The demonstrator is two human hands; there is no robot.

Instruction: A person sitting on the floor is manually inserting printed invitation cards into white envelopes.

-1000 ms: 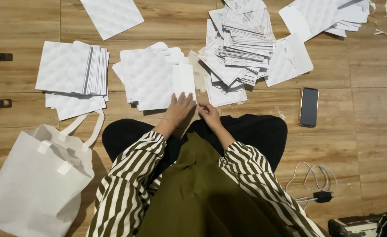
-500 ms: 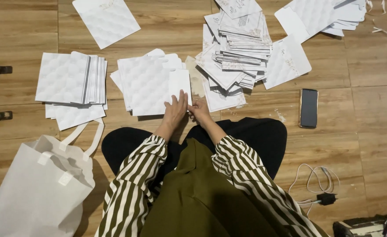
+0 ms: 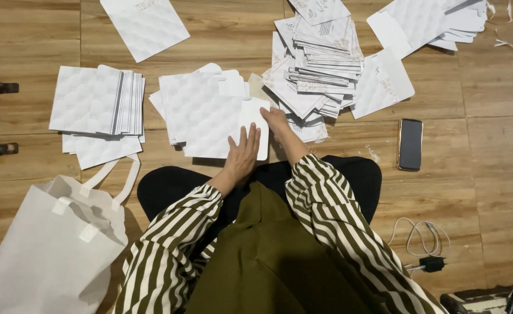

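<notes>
Head view. Surface: wooden plank floor (image 3: 489, 192), warm brown, with the person seated on it, legs in black, sleeves striped olive and white.

Landmark: the middle pile of white quilted cards (image 3: 204, 110), lying on the floor just ahead of the knees. Left of it, a second stack of white cards (image 3: 96, 110), edges fanned. Beyond it and to the left, a single white sheet (image 3: 146, 26). Right of it, touching its edge, a tall untidy heap of printed cards (image 3: 320, 70); farther right, more white cards (image 3: 425, 23) at the frame's top corner. Well to the right and slightly nearer, a dark phone (image 3: 410, 144) lying flat. Near left of the pile, a white fabric tote bag (image 3: 52, 250) with its handles up. Near right, a white cable with a black plug (image 3: 422, 250).

The pile: white, embossed diamond pattern, rounded tab corners, sheets slightly offset.

Left hand (image 3: 243, 152): flat, fingers spread, pressing on the pile's near right corner; nothing clasped. Right hand (image 3: 277, 119): at the pile's right edge, fingers on the top card; whether it pinches the card cannot be told.
</notes>
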